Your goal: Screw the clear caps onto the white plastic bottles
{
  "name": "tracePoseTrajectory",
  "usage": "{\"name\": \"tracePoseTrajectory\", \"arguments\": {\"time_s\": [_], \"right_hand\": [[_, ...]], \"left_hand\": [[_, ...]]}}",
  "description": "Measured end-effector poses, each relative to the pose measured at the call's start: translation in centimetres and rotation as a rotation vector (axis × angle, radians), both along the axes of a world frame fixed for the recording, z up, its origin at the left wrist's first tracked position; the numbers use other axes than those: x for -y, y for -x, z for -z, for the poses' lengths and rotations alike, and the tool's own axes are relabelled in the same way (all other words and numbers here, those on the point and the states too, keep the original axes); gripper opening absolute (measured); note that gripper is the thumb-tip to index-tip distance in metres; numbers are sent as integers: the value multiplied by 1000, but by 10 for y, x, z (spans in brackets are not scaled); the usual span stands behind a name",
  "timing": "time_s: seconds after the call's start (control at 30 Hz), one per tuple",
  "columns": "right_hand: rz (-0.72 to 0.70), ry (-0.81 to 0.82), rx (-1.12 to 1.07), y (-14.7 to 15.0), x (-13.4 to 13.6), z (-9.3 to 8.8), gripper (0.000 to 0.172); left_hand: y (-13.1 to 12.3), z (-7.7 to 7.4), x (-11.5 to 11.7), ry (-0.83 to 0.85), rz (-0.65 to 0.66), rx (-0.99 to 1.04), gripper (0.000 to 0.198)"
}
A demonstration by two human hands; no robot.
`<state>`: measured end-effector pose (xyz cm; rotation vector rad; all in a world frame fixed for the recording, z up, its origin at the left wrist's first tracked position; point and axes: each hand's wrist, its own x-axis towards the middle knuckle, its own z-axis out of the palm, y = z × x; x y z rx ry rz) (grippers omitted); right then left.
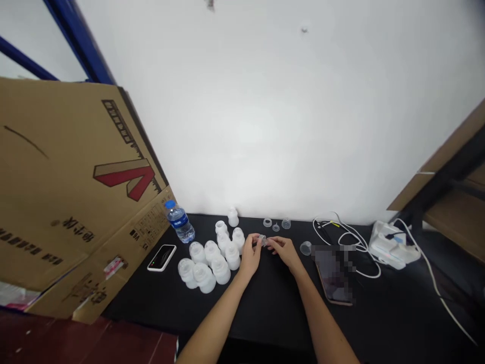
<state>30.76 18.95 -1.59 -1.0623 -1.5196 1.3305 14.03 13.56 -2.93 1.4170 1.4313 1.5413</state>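
A small translucent bottle part (262,240) is held up between my two hands above the black table; its exact kind is too small to tell. My left hand (250,254) is closed on its left side. At its right side the fingers of my right hand (284,251) are pinched together. Behind my hands lie a clear ring (267,222), a silicone nipple (276,227) and a clear cap (286,223). Another clear cap (305,247) rests to the right of my right hand. Several white baby bottles (220,269) stand grouped beside my left hand.
One white bottle (233,217) stands apart near the wall. At the left are a water bottle (180,222), a white-framed phone (162,258) and a large cardboard box (76,202). A dark tablet or phone (333,278), white cables (356,237) and a white device (392,245) occupy the right.
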Motion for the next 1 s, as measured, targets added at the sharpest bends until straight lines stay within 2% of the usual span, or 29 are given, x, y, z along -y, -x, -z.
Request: {"name": "tracePoseTrajectory", "arguments": {"time_s": [0.13,0.3,0.4,0.57,0.8,1.0], "right_hand": [[-45,-12,0,4,3,0,51],[123,-272,282,8,6,4,38],[186,-365,351,8,7,6,30],[31,-347,295,6,6,5,22],[66,-333,316,7,2,13,28],[-66,-254,221,-2,-1,13,32]], "left_hand": [[0,0,1,-19,1,-9,35],[2,0,3,-32,66,-16,30],[1,-1,5,-46,105,-52,29],[-1,-5,8,-63,181,-92,28],[-1,-5,10,-74,208,-42,32],[-2,-6,12,-47,226,-126,34]]}}
